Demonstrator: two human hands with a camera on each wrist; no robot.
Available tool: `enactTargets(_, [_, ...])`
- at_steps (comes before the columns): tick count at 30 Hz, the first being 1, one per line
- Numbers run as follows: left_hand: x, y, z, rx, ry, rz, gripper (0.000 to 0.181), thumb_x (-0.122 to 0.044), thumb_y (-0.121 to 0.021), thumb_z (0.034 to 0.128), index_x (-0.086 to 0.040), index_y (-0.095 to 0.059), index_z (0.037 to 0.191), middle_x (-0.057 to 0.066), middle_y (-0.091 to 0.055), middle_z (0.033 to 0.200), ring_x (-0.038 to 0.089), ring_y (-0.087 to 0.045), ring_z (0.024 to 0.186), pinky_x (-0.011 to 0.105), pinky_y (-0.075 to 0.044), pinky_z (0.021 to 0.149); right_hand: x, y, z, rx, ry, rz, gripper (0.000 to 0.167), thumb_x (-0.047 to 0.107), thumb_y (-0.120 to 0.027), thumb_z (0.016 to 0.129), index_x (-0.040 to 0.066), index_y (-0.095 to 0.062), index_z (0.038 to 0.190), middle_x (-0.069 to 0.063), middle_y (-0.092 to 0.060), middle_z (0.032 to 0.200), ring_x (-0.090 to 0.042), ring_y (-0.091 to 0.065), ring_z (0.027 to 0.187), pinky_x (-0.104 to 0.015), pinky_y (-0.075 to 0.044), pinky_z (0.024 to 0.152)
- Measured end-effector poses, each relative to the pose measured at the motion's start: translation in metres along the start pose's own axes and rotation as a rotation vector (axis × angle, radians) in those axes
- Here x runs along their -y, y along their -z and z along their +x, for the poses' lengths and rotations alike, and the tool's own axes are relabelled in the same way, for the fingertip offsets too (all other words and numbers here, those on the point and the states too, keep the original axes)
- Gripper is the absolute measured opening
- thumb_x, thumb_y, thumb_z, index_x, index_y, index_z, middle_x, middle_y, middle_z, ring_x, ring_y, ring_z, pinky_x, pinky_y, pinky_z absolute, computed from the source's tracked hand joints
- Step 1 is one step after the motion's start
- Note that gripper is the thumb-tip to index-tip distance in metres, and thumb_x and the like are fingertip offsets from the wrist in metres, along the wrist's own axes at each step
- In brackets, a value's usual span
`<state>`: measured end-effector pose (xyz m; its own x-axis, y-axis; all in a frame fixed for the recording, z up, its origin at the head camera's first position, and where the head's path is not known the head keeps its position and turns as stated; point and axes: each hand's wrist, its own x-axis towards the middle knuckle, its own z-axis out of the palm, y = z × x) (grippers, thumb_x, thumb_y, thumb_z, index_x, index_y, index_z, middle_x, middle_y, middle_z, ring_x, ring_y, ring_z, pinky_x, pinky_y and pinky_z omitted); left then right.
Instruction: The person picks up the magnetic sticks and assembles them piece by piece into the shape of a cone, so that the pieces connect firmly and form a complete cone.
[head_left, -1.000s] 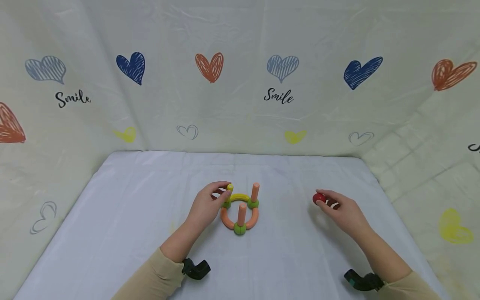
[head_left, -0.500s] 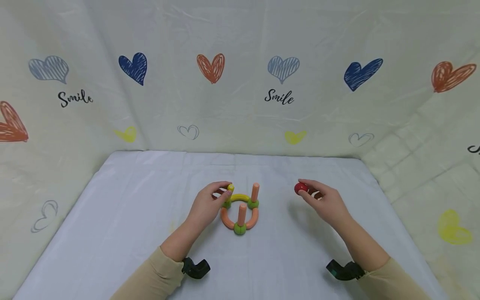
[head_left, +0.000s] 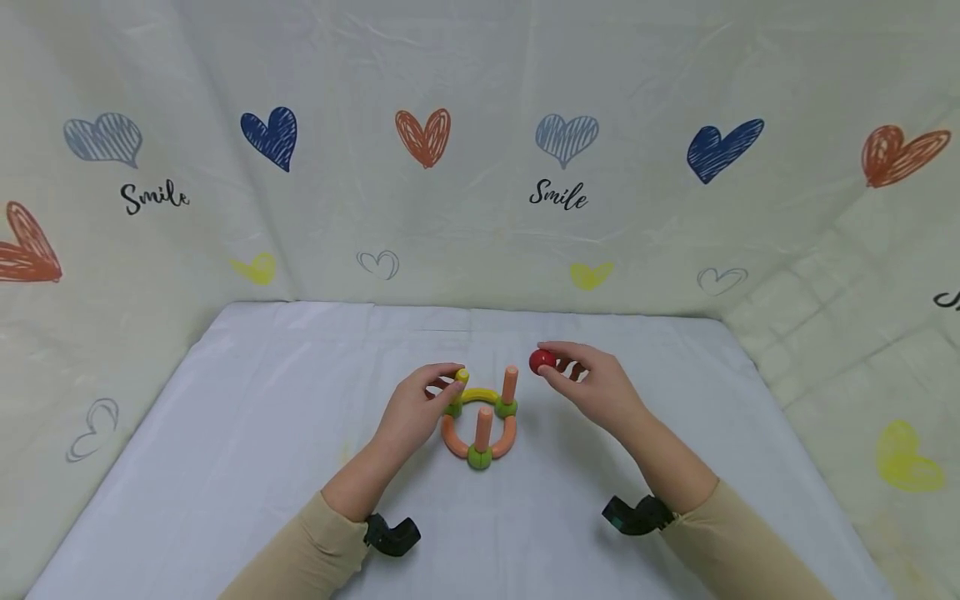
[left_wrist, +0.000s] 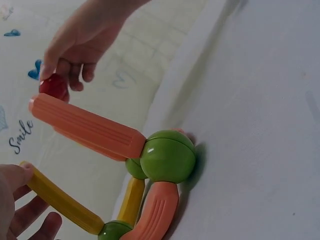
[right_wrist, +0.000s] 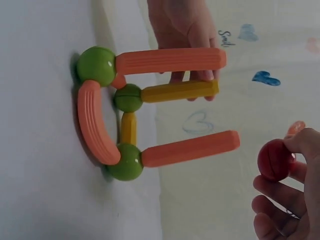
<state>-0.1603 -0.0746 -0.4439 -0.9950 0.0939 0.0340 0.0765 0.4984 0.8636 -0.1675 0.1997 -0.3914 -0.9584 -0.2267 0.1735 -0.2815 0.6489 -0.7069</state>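
On the white table stands a ring of curved orange sticks and a curved yellow stick, joined by green balls. Upright from those balls rise a yellow stick, a front orange stick and a back-right orange stick. My left hand pinches the yellow upright near its top. Between thumb and fingers my right hand holds a red ball, raised to the right of the back-right orange stick. In the right wrist view the ball is apart from that stick's tip.
A white cloth covers the table. Behind and beside it hangs a pale sheet printed with hearts and "Smile". Each wrist carries a black camera mount, one on the left and one on the right.
My right hand has carried the red ball leftward and slightly up and away, close to the back-right orange stick. The left hand keeps its place on the yellow stick, and the ring has not moved.
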Motion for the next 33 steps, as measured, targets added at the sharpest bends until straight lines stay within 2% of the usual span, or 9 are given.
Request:
enactTargets(7, [0.001, 0.0, 0.001, 0.007, 0.008, 0.004, 0.031, -0.033, -0.067, 0.096, -0.028, -0.066, 0.126, -0.012, -0.065, 0.112, 0.012, -0.058, 0.103, 0.034, -0.049, 0.087, 0.01, -0.01, 0.01, 0.013, 0.059, -0.041, 0.038, 0.029, -0.072, 0.093, 0.017, -0.068, 0.128, 0.001, -0.067, 0.101, -0.021, -0.057, 0.088, -0.034, -0.05, 0.07])
enactTargets(13, [0.001, 0.0, 0.001, 0.013, 0.013, 0.008, 0.031, -0.033, -0.067, 0.0956, -0.029, -0.067, 0.126, -0.011, -0.064, 0.112, 0.013, -0.058, 0.103, 0.035, -0.05, 0.086, 0.014, -0.017, 0.017, -0.002, 0.118, -0.108, 0.036, 0.032, -0.071, 0.093, 0.015, -0.071, 0.123, 0.006, -0.065, 0.091, -0.016, -0.055, 0.082, -0.032, -0.048, 0.066])
enactTargets(18, [0.0, 0.001, 0.001, 0.017, 0.022, 0.01, 0.031, -0.034, -0.067, 0.0955, -0.03, -0.066, 0.126, -0.011, -0.064, 0.113, 0.013, -0.058, 0.102, 0.035, -0.051, 0.086, 0.019, -0.02, 0.021, 0.011, 0.12, -0.12, 0.034, 0.035, -0.072, 0.092, 0.014, -0.073, 0.118, 0.007, -0.063, 0.087, -0.016, -0.054, 0.081, -0.031, -0.047, 0.063])
enactTargets(27, [-0.001, 0.001, 0.001, 0.02, 0.026, 0.013, 0.032, -0.035, -0.068, 0.095, -0.03, -0.066, 0.127, -0.011, -0.064, 0.113, 0.013, -0.058, 0.102, 0.035, -0.051, 0.085, 0.022, -0.023, 0.024, 0.037, 0.125, -0.165, 0.033, 0.038, -0.072, 0.091, 0.016, -0.073, 0.116, 0.007, -0.063, 0.088, -0.022, -0.054, 0.08, -0.032, -0.046, 0.064])
enactTargets(33, [-0.002, 0.001, 0.001, 0.024, 0.032, 0.017, 0.033, -0.035, -0.068, 0.0948, -0.03, -0.066, 0.127, -0.011, -0.064, 0.113, 0.013, -0.057, 0.103, 0.035, -0.051, 0.086, 0.019, -0.024, 0.023, 0.018, 0.148, -0.187, 0.039, 0.039, -0.073, 0.091, 0.017, -0.07, 0.123, 0.006, -0.062, 0.095, -0.017, -0.054, 0.085, -0.03, -0.047, 0.065])
